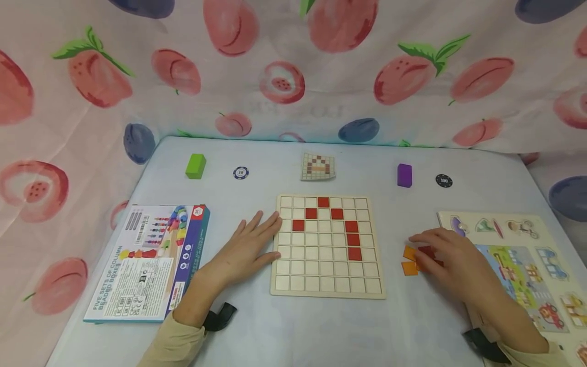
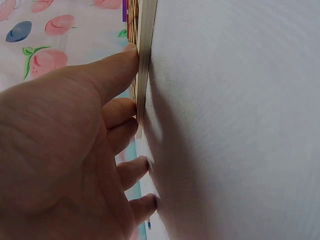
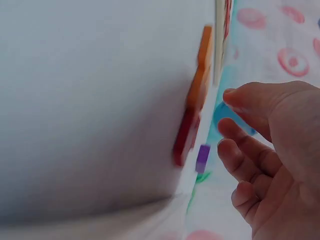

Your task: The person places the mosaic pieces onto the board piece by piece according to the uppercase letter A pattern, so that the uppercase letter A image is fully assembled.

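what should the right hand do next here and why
Probably pinch a dark red square tile beside the orange square tiles: the right hand hovers there, apparently empty, and on the pale wooden grid board a column of three red squares runs down the right side, while the left side has just one at matching height.

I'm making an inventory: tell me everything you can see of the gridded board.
The gridded board is square, thin and pale, apparently wooden, with a slim rim. Seven red squares fill some cells: one at top centre, two stepping down leftward, four down the right side; the rest are cream. It lies flat on the white table, its left edge touched by the left hand.
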### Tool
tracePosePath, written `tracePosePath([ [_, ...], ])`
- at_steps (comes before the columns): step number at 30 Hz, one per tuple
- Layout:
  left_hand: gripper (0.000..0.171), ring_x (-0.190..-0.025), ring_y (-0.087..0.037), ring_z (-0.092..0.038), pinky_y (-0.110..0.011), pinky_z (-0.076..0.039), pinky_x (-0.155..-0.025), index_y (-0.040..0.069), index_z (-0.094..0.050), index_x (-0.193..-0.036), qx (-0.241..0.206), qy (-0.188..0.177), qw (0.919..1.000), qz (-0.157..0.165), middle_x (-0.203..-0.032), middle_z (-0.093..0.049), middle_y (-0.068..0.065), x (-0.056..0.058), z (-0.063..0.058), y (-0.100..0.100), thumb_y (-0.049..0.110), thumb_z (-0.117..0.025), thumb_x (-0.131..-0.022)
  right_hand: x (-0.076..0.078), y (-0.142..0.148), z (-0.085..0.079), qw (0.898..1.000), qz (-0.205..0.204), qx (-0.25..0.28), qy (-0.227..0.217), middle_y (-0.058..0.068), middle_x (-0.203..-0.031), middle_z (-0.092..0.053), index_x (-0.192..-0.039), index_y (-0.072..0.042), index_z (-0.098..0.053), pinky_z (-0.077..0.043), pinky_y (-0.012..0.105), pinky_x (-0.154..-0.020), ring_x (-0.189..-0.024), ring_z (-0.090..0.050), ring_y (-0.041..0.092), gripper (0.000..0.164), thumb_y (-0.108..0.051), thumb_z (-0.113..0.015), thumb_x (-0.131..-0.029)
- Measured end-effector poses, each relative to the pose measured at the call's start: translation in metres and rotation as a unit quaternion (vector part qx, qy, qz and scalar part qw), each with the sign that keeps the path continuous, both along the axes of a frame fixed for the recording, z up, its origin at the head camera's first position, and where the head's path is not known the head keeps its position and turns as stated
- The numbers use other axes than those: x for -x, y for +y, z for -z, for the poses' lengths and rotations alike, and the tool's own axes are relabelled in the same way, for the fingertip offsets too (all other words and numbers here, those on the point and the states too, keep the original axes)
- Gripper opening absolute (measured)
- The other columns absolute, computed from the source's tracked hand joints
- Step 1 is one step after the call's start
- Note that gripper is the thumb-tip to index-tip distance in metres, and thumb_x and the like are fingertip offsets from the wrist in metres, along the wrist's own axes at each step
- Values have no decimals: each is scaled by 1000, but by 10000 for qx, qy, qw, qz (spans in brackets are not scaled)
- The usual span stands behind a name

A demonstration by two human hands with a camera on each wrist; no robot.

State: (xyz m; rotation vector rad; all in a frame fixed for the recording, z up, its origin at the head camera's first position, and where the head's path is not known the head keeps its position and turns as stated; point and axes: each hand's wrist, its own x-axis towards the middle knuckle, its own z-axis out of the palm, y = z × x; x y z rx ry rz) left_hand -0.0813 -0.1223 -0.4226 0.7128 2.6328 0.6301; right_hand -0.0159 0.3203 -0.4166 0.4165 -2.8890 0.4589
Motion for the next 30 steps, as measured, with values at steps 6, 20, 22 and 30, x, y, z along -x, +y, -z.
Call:
tracePosePath([
  [6, 78, -169, -37, -10, -66, -11, -135, 13, -31, -169, -16, 17, 10000, -29, -180, -21, -2, -1, 0, -1, 39, -67, -105, -2, 13, 2, 9999, 81, -119, -93, -2, -105, -75, -108, -22, -80, -51, 32, -68, -81, -59, 13, 34, -8, -91, -79],
  [20, 77, -169, -38, -11, -66, -12, -135, 13, -31, -169, -19, 39, 10000, -13, -180, -22, -3, -1, 1, 0, 38, -67, -105, -2, 13, 1, 9951, 545, -448, -690, 15, -115, -76, -121, -10, -78, -54, 58, -85, -91, -65, 30, 40, -18, -90, -83],
  [22, 77, -169, -37, -11, -66, -12, -135, 13, -31, -169, -11, 43, 10000, -10, -180, -22, -2, -1, 1, 0, 39, -67, -105, -2, 13, 0, 9942, 535, -498, -789, 17, -117, -75, -124, -9, -77, -54, 58, -85, -90, -64, 30, 44, -18, -89, -83],
  [30, 77, -169, -38, -11, -66, -12, -135, 13, -31, -169, 10, 70, 10000, 1, -180, -21, -2, -1, 1, 0, 39, -67, -105, -2, 14, -1, 9931, 552, -533, -883, 18, -119, -74, -125, -7, -77, -55, 62, -87, -98, -67, 36, 44, -18, -88, -84],
])
